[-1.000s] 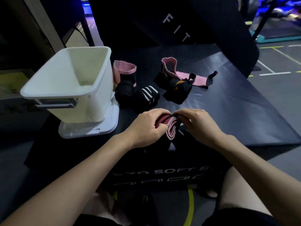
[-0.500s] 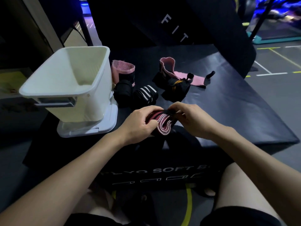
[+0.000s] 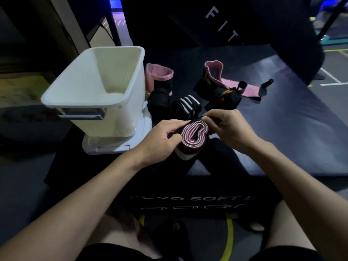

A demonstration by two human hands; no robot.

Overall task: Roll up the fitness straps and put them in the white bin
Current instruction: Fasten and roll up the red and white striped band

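Item in hand: maroon strap [image 3: 194, 137], wound into a coil whose pink-edged layers now face me end-on, where a second ago I saw only its side; left hand [image 3: 162, 137] grips the coil body, right hand [image 3: 225, 127] pinches the black tail end across its top. I judge rolling nearly finished, closure next. White bin [image 3: 90, 98] stands to the left, apparently empty; other straps [image 3: 186, 106] lie beyond, unbinned.
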